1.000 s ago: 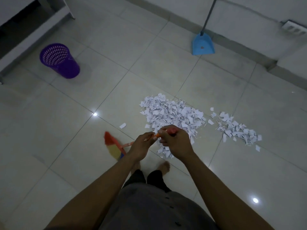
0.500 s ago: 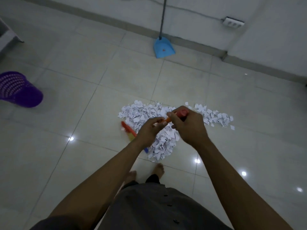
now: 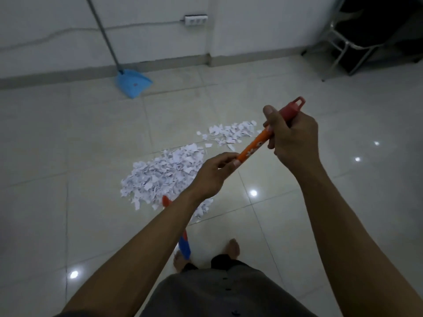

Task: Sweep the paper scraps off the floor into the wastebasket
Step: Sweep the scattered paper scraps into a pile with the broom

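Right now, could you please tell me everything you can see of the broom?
The broom has an orange handle with white markings, plastic-looking, topped by a red cap with a hanging loop. It slants from upper right down to lower left. The right hand holds it below the cap, the left hand lower down. Its head is mostly hidden behind the left forearm; red and blue parts show by the paper scraps.

On my feed, the wearer's torso is covered by a dark grey garment [image 3: 206, 294] with a vertical row of small dark buttons [image 3: 226, 289] down its front. Below its hem, dark trouser legs [image 3: 220, 259] end at the ankles. The left foot [image 3: 179, 259] and right foot [image 3: 232, 247] are bare. The left hand [image 3: 212, 175], the right hand [image 3: 295, 138] and both forearms are uncovered.
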